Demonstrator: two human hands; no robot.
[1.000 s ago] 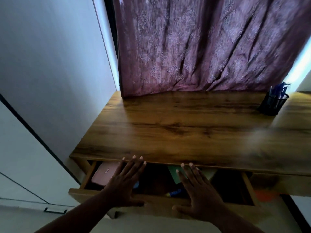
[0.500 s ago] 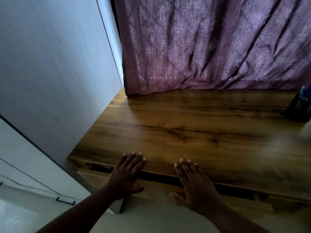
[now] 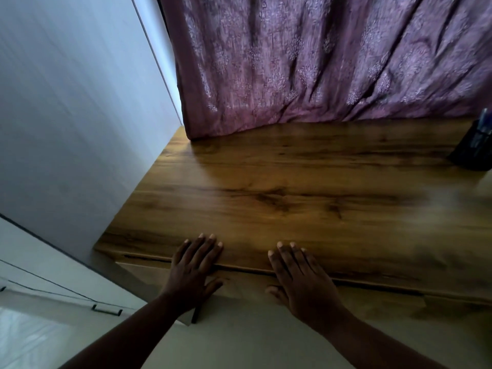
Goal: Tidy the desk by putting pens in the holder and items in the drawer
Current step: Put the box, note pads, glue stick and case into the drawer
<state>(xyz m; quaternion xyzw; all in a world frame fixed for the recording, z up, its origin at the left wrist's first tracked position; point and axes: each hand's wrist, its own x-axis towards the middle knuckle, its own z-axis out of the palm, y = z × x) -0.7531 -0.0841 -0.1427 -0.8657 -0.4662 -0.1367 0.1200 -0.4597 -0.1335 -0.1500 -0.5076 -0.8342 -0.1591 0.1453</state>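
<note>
The wooden desk (image 3: 306,187) fills the middle of the view. Its drawer front (image 3: 245,284) sits flush under the front edge, with only a thin dark gap showing; the contents are hidden. My left hand (image 3: 191,270) lies flat against the drawer front, fingers spread and reaching over the desk edge. My right hand (image 3: 300,280) presses flat beside it in the same way. Neither hand holds anything. A black pen holder (image 3: 475,147) with blue pens stands at the far right edge, partly cut off.
A purple patterned curtain (image 3: 319,62) hangs behind the desk and rests on its back edge. A white wall (image 3: 74,115) stands close on the left. A white cabinet with a dark handle (image 3: 106,311) is at lower left.
The drawer was open a second ago, showing a pink item and other things inside; both flat hands have pushed it in until it is shut. The view has swung left.
</note>
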